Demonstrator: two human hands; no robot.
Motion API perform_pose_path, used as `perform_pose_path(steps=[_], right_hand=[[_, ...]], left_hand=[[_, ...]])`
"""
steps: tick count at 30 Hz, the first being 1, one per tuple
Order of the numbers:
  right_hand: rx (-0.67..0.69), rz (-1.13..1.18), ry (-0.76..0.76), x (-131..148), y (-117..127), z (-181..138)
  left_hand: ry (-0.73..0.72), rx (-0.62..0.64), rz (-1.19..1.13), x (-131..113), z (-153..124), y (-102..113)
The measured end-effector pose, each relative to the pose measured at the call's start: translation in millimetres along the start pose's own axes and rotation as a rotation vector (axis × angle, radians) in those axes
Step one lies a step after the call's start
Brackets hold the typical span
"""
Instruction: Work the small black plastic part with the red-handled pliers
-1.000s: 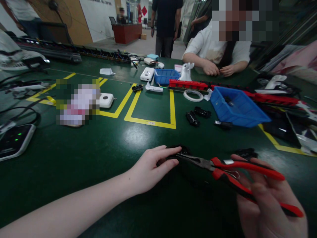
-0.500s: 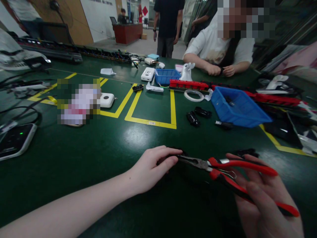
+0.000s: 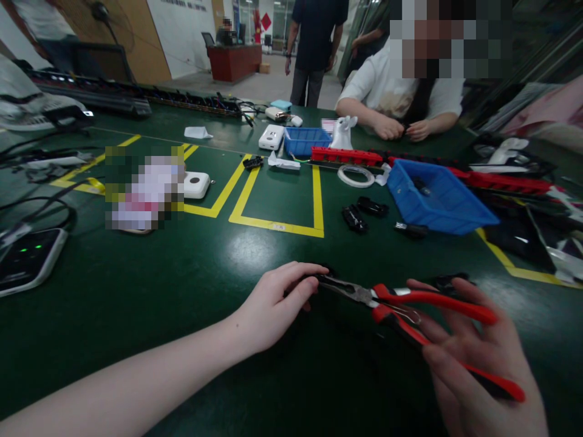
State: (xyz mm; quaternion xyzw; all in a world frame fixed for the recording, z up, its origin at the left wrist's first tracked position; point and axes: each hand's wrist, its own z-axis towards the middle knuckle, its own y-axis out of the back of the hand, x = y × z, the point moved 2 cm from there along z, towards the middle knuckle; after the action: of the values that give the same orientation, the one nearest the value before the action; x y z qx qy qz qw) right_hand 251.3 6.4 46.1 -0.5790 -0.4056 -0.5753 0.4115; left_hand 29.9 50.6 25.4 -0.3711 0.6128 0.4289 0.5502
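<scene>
My right hand (image 3: 483, 358) holds needle-nose pliers (image 3: 364, 295) with red and black handles, its fingers and thumb about the two spread grips. The jaws point left and reach the fingertips of my left hand (image 3: 286, 297). That hand is closed, thumb and forefinger pinched on a small black piece (image 3: 328, 268) mostly hidden behind the fingers and the plier tips. Just beyond the right hand lies another small black part (image 3: 450, 281), partly covered by the fingers.
Black connector-like parts (image 3: 354, 218) lie beside a blue bin (image 3: 437, 203). A roll of white tape (image 3: 355, 176) and red strips (image 3: 346, 155) are behind. Phones (image 3: 148, 194) and cables are on the left. Across the table a person (image 3: 405, 91) sits with hands together.
The pliers and my right hand have shifted left and slightly up. My left hand has moved a little left too, still at the plier tips.
</scene>
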Motion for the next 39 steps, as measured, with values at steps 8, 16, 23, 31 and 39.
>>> perform_pose_path(steps=[8, 16, 23, 31, 39], right_hand=[[-0.008, 0.014, -0.019, -2, 2, 2], [0.023, -0.003, 0.001, -1, 7, 2], [-0.011, 0.002, 0.041, 2, 7, 1], [-0.057, 0.041, 0.065, 2, 12, 6], [-0.194, -0.035, -0.020, -8, 24, 34]], left_hand=[[-0.071, 0.085, 0.249, -2, -1, -4], [-0.107, 0.081, 0.514, -10, -3, -7], [-0.120, 0.064, 0.582, -11, -4, -8], [-0.166, 0.051, 0.758, -15, -6, -5], [-0.210, 0.061, 0.879, -9, -6, -5]])
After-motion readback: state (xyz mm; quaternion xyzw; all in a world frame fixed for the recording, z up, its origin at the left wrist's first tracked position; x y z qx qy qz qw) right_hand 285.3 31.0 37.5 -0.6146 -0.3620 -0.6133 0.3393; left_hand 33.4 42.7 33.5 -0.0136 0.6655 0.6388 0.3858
